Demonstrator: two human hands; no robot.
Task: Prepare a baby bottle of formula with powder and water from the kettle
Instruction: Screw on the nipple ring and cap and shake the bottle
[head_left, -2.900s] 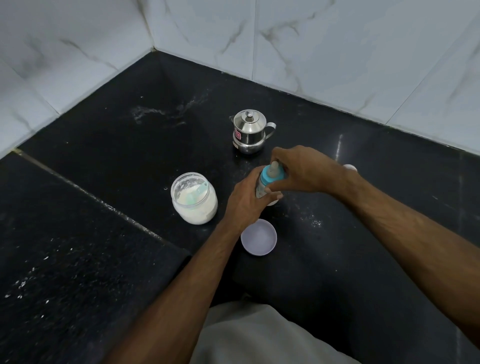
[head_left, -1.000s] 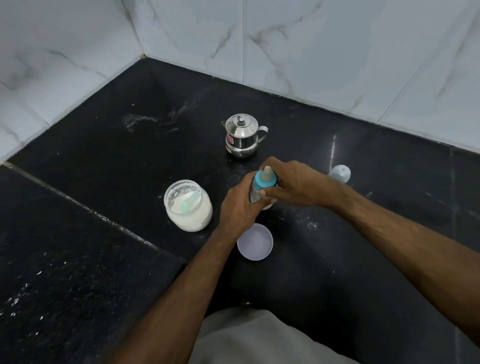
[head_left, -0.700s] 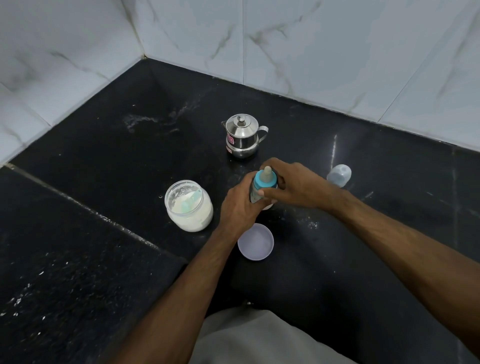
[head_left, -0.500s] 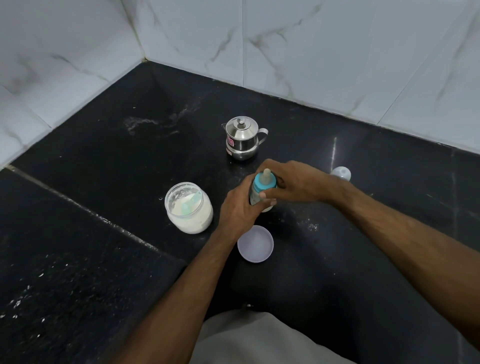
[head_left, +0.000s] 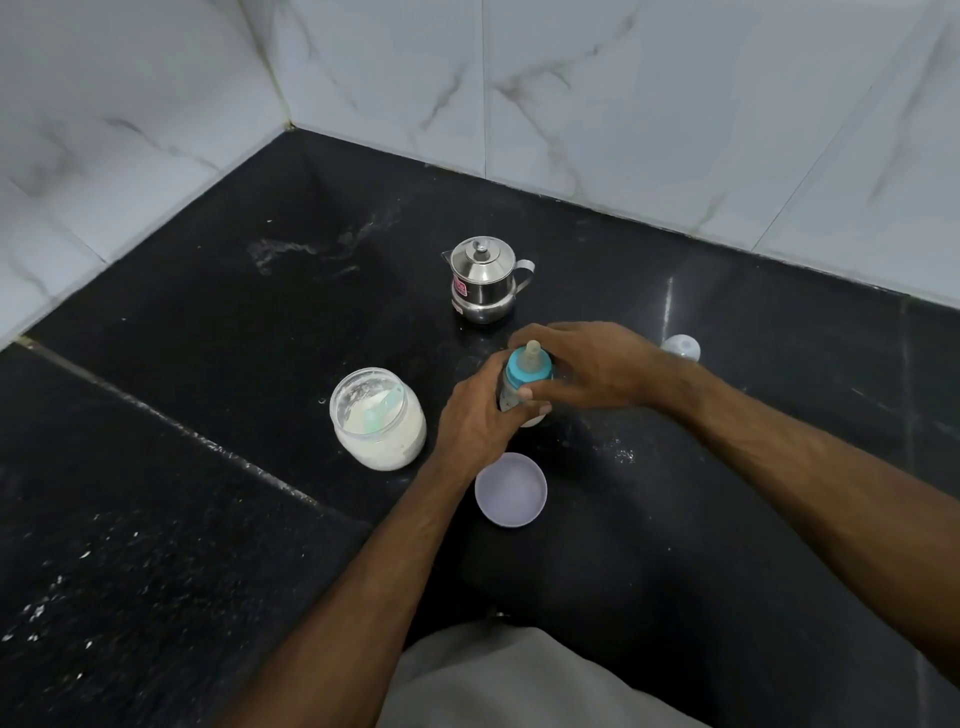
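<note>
A baby bottle (head_left: 525, 375) with a blue collar and a pale teat stands on the black counter (head_left: 208, 322). My left hand (head_left: 475, 415) grips its body from the left. My right hand (head_left: 592, 371) curls its thumb and fingers round the blue collar from the right. The small steel kettle (head_left: 484, 280), lid on, stands just behind them. An open glass jar of white powder (head_left: 376, 418) with a pale green scoop inside sits to the left of the bottle.
A lilac lid (head_left: 510, 489) lies open side up in front of the bottle. The bottle's clear cap (head_left: 680, 347) lies behind my right wrist. Spilled powder speckles the counter. White marble walls close the corner behind. My grey garment (head_left: 519, 680) fills the bottom edge.
Both hands have stayed on the bottle. My right hand's grip has shifted round the blue collar, with its thumb now in front. The view has moved slightly.
</note>
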